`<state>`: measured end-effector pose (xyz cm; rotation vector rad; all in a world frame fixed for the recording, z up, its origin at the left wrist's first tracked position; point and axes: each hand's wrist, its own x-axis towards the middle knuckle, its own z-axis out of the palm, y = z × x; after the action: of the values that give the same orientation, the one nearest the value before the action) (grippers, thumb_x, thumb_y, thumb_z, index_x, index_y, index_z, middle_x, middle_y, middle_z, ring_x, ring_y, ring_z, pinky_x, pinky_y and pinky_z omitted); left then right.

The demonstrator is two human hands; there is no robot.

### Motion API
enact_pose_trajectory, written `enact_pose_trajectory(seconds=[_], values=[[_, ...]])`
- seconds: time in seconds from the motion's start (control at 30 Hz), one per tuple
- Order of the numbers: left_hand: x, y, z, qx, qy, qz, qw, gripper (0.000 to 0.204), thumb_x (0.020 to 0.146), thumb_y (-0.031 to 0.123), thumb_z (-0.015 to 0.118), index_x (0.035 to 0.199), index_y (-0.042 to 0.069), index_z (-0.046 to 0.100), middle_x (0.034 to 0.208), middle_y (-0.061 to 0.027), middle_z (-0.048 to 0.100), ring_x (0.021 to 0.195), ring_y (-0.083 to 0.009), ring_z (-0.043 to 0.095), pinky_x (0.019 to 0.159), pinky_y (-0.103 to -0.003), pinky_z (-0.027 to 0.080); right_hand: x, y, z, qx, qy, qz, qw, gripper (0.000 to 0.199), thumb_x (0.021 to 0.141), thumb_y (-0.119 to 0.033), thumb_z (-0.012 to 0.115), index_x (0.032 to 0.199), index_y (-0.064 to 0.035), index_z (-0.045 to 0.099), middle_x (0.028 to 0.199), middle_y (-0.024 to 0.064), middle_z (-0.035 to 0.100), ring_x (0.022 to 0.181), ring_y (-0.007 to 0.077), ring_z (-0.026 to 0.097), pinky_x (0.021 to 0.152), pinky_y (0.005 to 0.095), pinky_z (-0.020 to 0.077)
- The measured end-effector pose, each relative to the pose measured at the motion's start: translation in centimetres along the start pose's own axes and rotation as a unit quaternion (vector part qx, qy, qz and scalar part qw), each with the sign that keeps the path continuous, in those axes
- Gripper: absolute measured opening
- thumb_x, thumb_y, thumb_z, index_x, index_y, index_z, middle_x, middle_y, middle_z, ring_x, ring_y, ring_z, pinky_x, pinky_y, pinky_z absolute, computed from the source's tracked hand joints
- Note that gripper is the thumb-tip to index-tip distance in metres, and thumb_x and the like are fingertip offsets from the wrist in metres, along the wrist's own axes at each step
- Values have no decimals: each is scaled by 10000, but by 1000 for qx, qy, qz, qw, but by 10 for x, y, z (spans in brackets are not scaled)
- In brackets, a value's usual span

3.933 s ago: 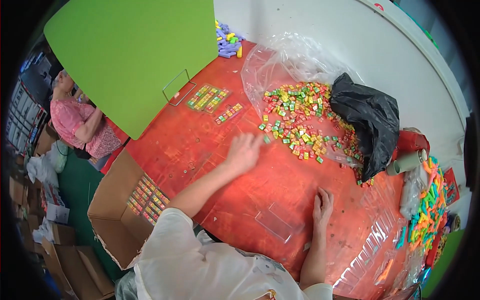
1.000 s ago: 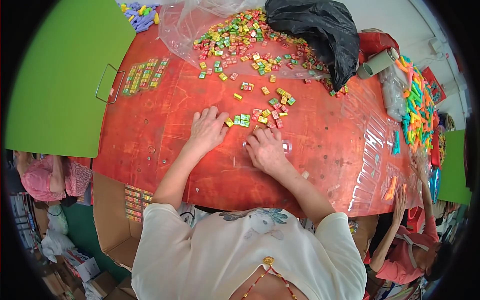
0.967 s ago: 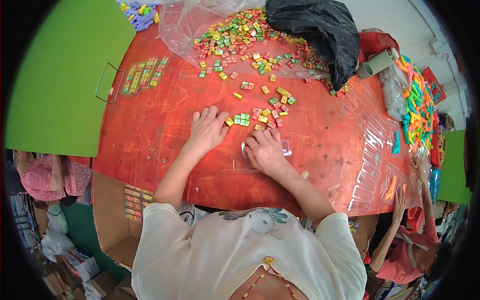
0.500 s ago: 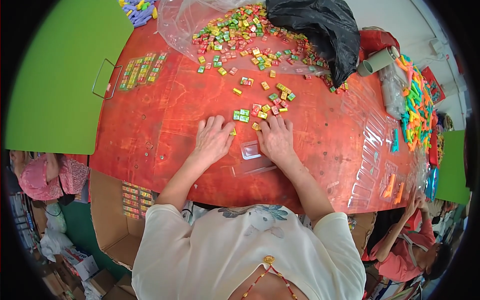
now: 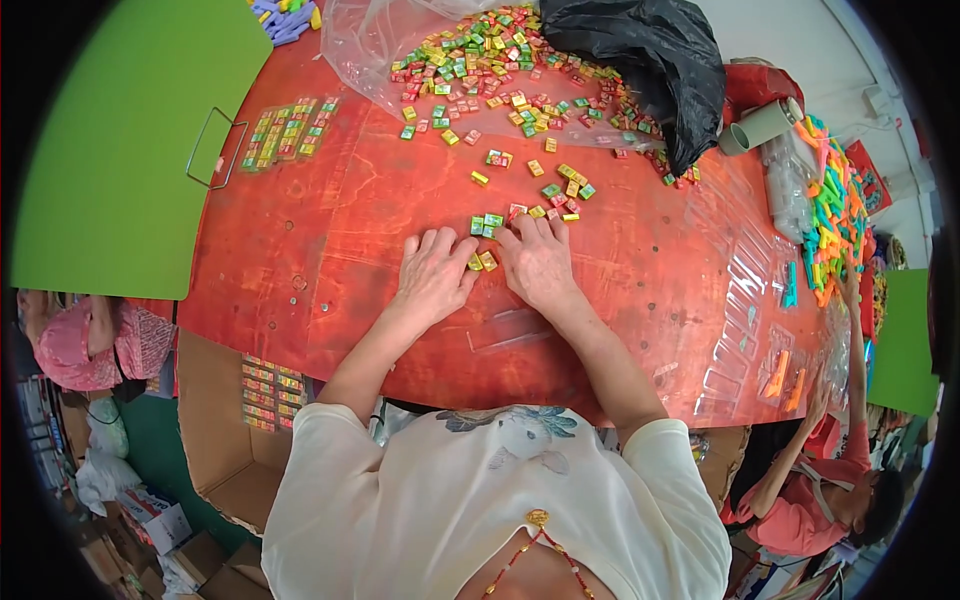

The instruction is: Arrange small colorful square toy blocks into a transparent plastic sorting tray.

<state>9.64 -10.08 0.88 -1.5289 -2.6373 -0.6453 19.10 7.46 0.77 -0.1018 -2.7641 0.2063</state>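
Red table (image 5: pixel 330 250) is carrying everything; the person is sitting at its near edge. Toward the far edge, a clear plastic sheet (image 5: pixel 370 40) is holding the big heap of small coloured blocks (image 5: pixel 480 60), with a black bag (image 5: pixel 640 50) lying toward the far right corner. Both hands are lying palm-down mid-table, side by side. Left hand (image 5: pixel 435 275): fingers spread flat, gripping nothing. Right hand (image 5: pixel 538 260): fingers flat too, fingertips touching the loose blocks (image 5: pixel 520 213) just beyond them. Two blocks (image 5: pixel 481 262) are sitting in the gap between the hands, closer to the left fingertips. A clear tray (image 5: pixel 510 330) is lying between the wrists, toward the near edge.
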Motion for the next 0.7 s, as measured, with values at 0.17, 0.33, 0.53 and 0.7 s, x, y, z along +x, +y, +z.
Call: enact_pose_trajectory(seconds=[0.17, 0.33, 0.53, 0.7], values=[[-5, -5, 3, 9, 8, 5, 1000, 340, 792, 208, 754, 1108, 120, 664, 1016, -71, 546, 994, -257, 536, 851, -430, 367, -6, 4, 4, 3, 3, -8, 1000, 248, 829, -157, 696, 1070, -98, 702, 1035, 75, 603, 993, 253, 578, 980, 472, 399], [-14, -10, -1, 29, 9, -17, 999, 298, 790, 211, 743, 1063, 123, 662, 1001, -75, 538, 997, -264, 530, 848, -439, 361, -3, -15, 8, 47, 7, -9, 999, 240, 842, -172, 706, 1060, -73, 698, 1031, 57, 616, 994, 240, 578, 951, 452, 394], [-19, -15, 0, 46, 63, -43, 996, 262, 795, 215, 737, 1029, 129, 655, 992, -78, 542, 995, -272, 530, 906, -483, 358, 2, -38, 7, 133, -5, 6, 991, 213, 856, -165, 697, 1044, -68, 719, 1019, 53, 620, 982, 242, 579, 922, 414, 371], [-21, -15, -4, 53, 37, -57, 996, 330, 795, 207, 742, 1110, 132, 672, 1040, -72, 555, 1018, -262, 532, 935, -477, 338, 6, -37, 3, 140, 18, 24, 990, 235, 841, -138, 704, 1071, -92, 721, 1020, 60, 613, 991, 241, 582, 924, 408, 371]])
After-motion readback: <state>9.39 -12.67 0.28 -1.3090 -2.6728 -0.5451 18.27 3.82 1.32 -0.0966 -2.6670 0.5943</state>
